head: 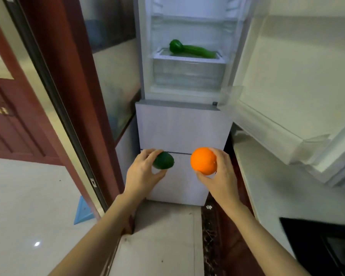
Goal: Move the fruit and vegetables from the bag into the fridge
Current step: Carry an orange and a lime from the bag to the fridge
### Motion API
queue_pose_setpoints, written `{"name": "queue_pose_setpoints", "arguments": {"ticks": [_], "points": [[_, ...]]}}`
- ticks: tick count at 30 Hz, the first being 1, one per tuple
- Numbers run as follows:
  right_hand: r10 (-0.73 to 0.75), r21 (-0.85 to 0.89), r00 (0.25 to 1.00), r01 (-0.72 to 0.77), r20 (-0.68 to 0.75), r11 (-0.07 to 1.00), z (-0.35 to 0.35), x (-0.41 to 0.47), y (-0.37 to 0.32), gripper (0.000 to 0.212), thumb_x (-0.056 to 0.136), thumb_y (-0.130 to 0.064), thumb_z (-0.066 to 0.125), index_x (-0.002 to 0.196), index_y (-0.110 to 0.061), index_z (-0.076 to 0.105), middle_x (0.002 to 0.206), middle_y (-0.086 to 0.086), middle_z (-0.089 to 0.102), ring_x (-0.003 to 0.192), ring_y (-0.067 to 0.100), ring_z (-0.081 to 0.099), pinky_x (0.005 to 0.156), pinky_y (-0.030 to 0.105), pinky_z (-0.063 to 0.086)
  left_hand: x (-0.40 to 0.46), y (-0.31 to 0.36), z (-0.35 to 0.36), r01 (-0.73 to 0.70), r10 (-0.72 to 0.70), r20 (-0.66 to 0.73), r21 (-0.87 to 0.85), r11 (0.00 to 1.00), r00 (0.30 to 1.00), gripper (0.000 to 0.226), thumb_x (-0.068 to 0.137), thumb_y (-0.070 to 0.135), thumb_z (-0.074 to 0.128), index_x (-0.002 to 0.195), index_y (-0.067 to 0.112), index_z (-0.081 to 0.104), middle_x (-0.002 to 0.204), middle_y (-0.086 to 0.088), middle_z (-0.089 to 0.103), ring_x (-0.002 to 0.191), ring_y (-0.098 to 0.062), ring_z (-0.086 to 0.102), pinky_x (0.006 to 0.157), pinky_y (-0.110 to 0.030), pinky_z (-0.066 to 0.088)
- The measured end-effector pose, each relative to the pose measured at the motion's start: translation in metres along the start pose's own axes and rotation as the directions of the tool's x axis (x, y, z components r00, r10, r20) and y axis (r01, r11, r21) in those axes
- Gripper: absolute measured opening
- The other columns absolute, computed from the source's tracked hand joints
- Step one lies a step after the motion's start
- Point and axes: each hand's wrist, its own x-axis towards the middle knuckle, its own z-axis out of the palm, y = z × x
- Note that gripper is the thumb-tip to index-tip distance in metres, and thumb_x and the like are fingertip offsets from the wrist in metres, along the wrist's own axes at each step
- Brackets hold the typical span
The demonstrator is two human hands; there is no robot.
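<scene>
Both hands carry produce toward the open fridge (pixel 187 120).
Left hand (pixel 141 174) cups a green fruit (pixel 163 160); right hand (pixel 220 176) holds an orange (pixel 202 160); greens (pixel 189 49) wait at 12 o'clock.

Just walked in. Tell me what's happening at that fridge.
A person stands before the open fridge with produce in both hands. The left hand grips a dark green fruit, and the right hand holds an orange. A green pepper and a cucumber already lie on the shelf above the drawer. No bag is in view.
</scene>
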Motion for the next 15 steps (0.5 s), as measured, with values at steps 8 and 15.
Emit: {"name": "queue_pose_setpoints", "arguments": {"ticks": [8,15], "points": [[-0.080,0.026,0.995,0.082,-0.056,0.996,0.058,0.140,0.010,0.073,0.068,-0.027,0.083,0.130,-0.021,0.044,0.128,0.000,0.044,0.110,0.015,0.048,0.079,0.027,0.044,0.144,-0.055,0.026,-0.051,0.047,-0.069,-0.057,0.997,0.996,0.055,0.073,0.031,0.077,0.122,0.019,0.056,0.115,0.002,0.056,0.096,-0.014,0.057,0.073,-0.028,0.052],[-0.115,0.012,0.981,0.118,-0.153,0.993,0.091,0.265,0.003,0.075,0.068,-0.027,0.083,0.131,-0.023,0.043,0.132,0.001,0.042,0.112,0.014,0.046,0.078,0.015,0.037,0.277,-0.094,0.022,-0.093,0.075,-0.115,-0.163,0.982,0.991,0.053,0.073,0.028,0.078,0.121,0.019,0.057,0.114,0.004,0.056,0.096,-0.010,0.054,0.074,-0.023,0.044]]}}
